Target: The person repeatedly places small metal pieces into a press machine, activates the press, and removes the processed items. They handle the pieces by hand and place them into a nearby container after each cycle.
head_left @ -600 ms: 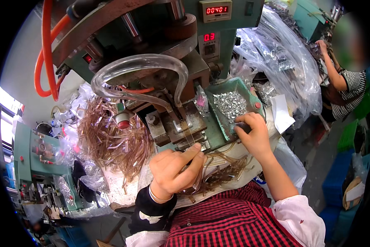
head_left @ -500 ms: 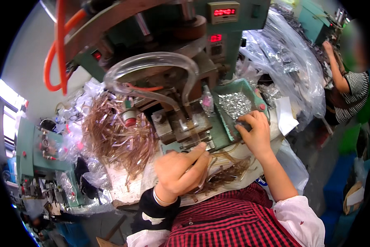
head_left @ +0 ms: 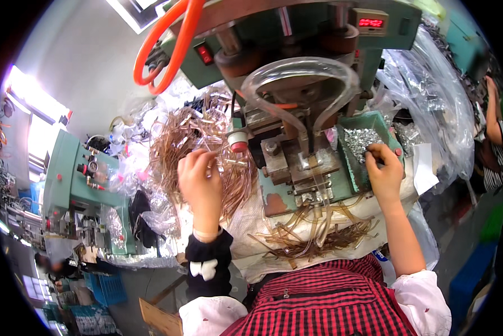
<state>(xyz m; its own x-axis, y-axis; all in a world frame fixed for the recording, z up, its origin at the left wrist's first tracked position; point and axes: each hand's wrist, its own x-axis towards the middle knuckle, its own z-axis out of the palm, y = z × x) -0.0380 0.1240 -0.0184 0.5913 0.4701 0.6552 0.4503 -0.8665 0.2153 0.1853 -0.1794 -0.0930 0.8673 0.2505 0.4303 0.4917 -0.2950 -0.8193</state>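
My left hand (head_left: 198, 179) is raised over a heap of brownish, see-through strips (head_left: 173, 143), its fingers loosely curled and apart, a little blurred. No object shows in it. At the green bin (head_left: 357, 180) of small silvery metal pieces (head_left: 359, 140), my right hand (head_left: 385, 172) has thumb and fingertips closed together; whatever they hold is too small to make out. Between the hands stands a green press machine with a metal die block (head_left: 299, 162). A clear strip (head_left: 322, 193) runs down out of the block's front. A bent clear tube (head_left: 301, 64) arches above it.
A red button (head_left: 239, 143) sits left of the die. More brown strips (head_left: 318, 243) lie along the table's front edge. Clear plastic sheeting (head_left: 431, 106) piles up at the right, with another person's arm (head_left: 492, 115) beyond. A second green machine (head_left: 75, 173) stands at left.
My left hand has left the die front and moved left over the strip heap. My right hand stays at the bin. The whole view has shifted, putting the press further right.
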